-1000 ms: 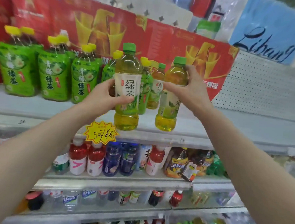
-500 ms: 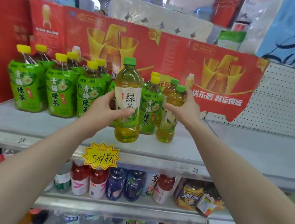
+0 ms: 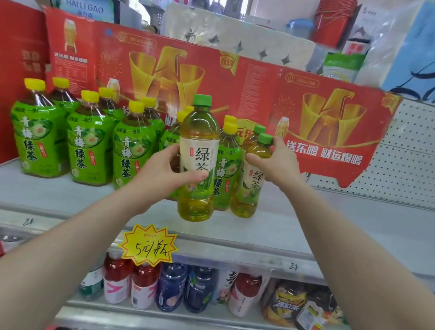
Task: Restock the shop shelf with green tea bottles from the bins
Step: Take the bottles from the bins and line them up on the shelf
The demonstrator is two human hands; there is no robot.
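My left hand point(image 3: 165, 176) grips a green tea bottle point(image 3: 199, 147) round its white label, the fingers point(image 3: 172, 151) curled behind and the thumb across the front. The label reads 绿茶 in large green characters, and the cap is green. I hold the bottle upright over the front of the top shelf point(image 3: 350, 229). I cannot tell whether its base touches.

My right hand point(image 3: 277, 162) is wrapped round the shoulder of a second green tea bottle point(image 3: 251, 183) with the same 绿茶 label. That bottle sits deeper on the shelf, just beside a yellow-capped bottle point(image 3: 223, 170). Another green cap point(image 3: 259, 129) shows right behind it.

To the left stand rows of bigger yellow-capped bottles point(image 3: 40, 138) in green sleeves marked 青梅绿茶. Behind them a red banner point(image 3: 322, 154) reads 送东鹏 财运爆鹏 in white. A yellow starburst tag point(image 3: 149, 245) on the shelf edge is handwritten 5元/瓶.

Above, a box point(image 3: 84, 7) says HAILIGAO, and a blue pack point(image 3: 429, 73) at far right carries the script "Liba", cut off by the frame. The lower shelf point(image 3: 171, 318) holds mixed red and dark blue drink bottles point(image 3: 171, 287), their labels too small to read.
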